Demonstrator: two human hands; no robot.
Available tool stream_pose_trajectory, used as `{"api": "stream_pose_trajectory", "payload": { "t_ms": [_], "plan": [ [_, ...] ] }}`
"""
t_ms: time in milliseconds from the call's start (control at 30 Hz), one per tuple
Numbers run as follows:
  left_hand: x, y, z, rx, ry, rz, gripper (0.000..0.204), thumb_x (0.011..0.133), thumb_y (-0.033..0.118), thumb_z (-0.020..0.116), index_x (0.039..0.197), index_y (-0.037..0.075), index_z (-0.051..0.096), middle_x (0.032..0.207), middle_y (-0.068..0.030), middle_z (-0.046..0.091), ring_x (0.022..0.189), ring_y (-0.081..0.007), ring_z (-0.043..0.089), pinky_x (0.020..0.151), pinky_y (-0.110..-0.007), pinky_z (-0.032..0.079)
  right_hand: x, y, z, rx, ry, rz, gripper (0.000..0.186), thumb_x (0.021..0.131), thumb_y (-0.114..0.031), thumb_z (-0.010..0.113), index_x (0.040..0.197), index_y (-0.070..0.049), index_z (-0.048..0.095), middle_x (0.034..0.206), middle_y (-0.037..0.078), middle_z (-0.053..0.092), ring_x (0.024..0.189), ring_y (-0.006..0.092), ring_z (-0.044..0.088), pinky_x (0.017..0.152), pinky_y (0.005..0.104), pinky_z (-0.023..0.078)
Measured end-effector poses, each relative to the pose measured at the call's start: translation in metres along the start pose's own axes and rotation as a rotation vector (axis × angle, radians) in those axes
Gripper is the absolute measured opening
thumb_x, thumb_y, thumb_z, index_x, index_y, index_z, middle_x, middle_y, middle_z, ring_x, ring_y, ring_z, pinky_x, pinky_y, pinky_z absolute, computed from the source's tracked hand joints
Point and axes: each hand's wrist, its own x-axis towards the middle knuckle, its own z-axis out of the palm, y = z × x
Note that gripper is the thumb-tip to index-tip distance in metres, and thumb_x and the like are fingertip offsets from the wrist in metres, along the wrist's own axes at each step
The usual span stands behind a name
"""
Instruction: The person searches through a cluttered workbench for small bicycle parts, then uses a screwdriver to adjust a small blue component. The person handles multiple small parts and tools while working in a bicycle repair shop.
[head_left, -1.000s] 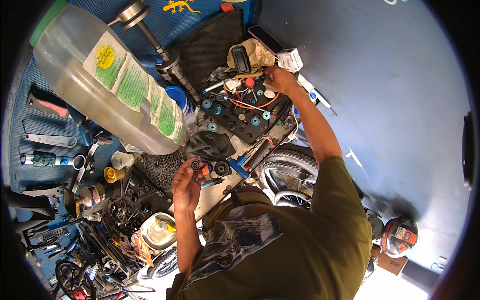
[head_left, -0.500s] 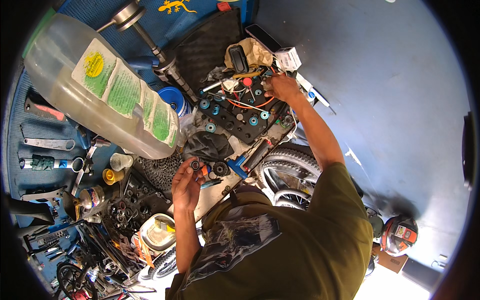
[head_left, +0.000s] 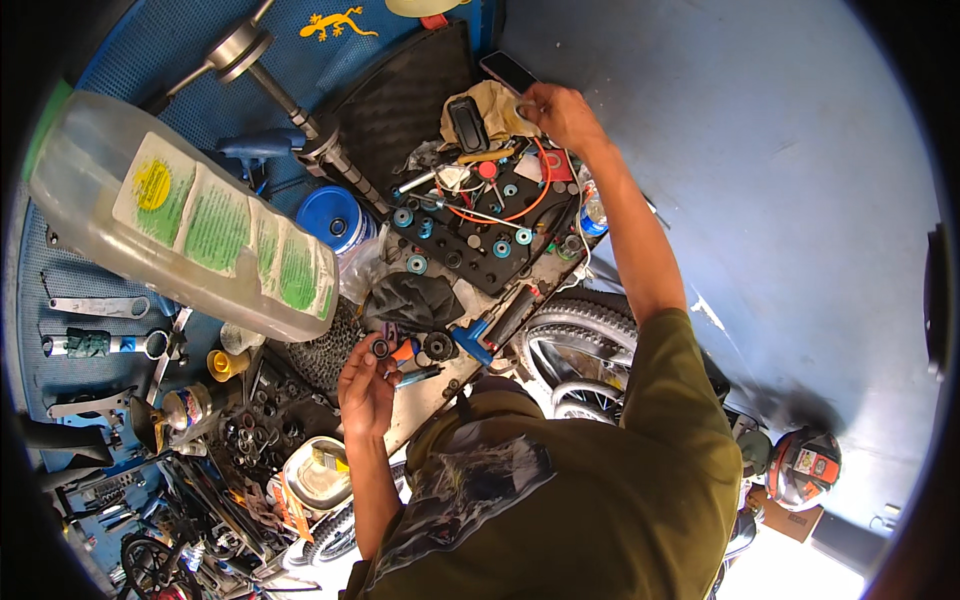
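My left hand [head_left: 367, 392] pinches a small dark ring-shaped bearing [head_left: 380, 349] between thumb and fingers, held up at the bench's front edge. A toothed black round part [head_left: 438, 346] and a blue-headed tool with a dark handle [head_left: 472, 340] lie to its right. Stretched out to the far right, my right hand [head_left: 563, 117] has its fingers curled together at the edge of crumpled brown paper [head_left: 495, 108]. What they hold, if anything, is hidden. Nearer than that hand sits a black foam tray [head_left: 480, 265] with several blue round adapters [head_left: 501, 249].
A large translucent jug [head_left: 90, 200] looms at upper left, close to a blue tub [head_left: 330, 220]. A phone [head_left: 508, 73] lies behind the paper. Bicycle wheels [head_left: 580, 335] stand below the bench edge. Tools hang on the blue pegboard [head_left: 100, 270]; a black cloth [head_left: 410, 295] lies mid-bench.
My right hand has moved away from the foam tray, farther back to the brown paper, uncovering a red item there. My left hand keeps the bearing. The view has shifted slightly.
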Motion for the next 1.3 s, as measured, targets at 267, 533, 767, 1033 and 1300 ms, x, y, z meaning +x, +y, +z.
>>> {"api": "stream_pose_trajectory", "payload": {
  "t_ms": [267,533,767,1033,1300],
  "plan": [
    [0.007,-0.003,0.004,-0.048,-0.009,0.006,0.035,0.096,0.016,0.065,0.128,0.003,0.061,0.111,-0.0102,0.069,0.085,-0.0144,0.060,0.071,-0.029,0.047,-0.020,0.003,0.031,-0.064,-0.009,-0.009,0.038,0.086,-0.030,0.072,0.116,-0.007,0.068,0.108,0.016,0.070,0.100,0.0354,0.068,0.086,0.0451,0.054],
    [0.011,-0.008,0.009,-0.056,-0.030,-0.036,0.036,0.096,0.016,0.066,0.129,0.002,0.060,0.111,-0.0101,0.070,0.085,-0.0142,0.060,0.072,-0.029,0.047,-0.045,0.038,0.048,-0.398,-0.414,0.100,0.042,0.081,-0.045,0.077,0.097,-0.008,0.068,0.095,0.011,0.071,0.098,0.0314,0.068,0.083,0.0445,0.051],
    [0.016,-0.012,0.006,-0.054,-0.038,-0.038,0.036,0.096,0.016,0.066,0.129,0.002,0.060,0.112,-0.0102,0.070,0.086,-0.0145,0.060,0.072,-0.029,0.047,-0.027,0.011,0.046,-0.484,-0.587,0.231,0.053,0.080,-0.050,0.078,0.102,-0.003,0.073,0.104,0.014,0.073,0.103,0.0318,0.069,0.089,0.0439,0.053],
    [0.013,-0.009,0.009,-0.041,-0.024,-0.043,0.035,0.096,0.017,0.065,0.128,0.003,0.062,0.111,-0.0102,0.070,0.086,-0.0144,0.060,0.073,-0.029,0.047,-0.018,0.030,0.048,-0.375,-0.495,0.379,0.038,0.090,-0.036,0.070,0.110,-0.003,0.072,0.114,0.018,0.071,0.110,0.0319,0.067,0.095,0.0442,0.053],
    [0.010,-0.007,0.001,-0.056,-0.008,-0.041,0.035,0.096,0.017,0.066,0.128,0.004,0.062,0.111,-0.0097,0.070,0.085,-0.0142,0.059,0.072,-0.029,0.047,-0.006,0.021,0.003,-0.188,-0.176,0.327,0.039,0.087,-0.030,0.072,0.121,-0.012,0.069,0.106,0.016,0.073,0.107,0.0332,0.068,0.092,0.0438,0.052]
  ]
}}
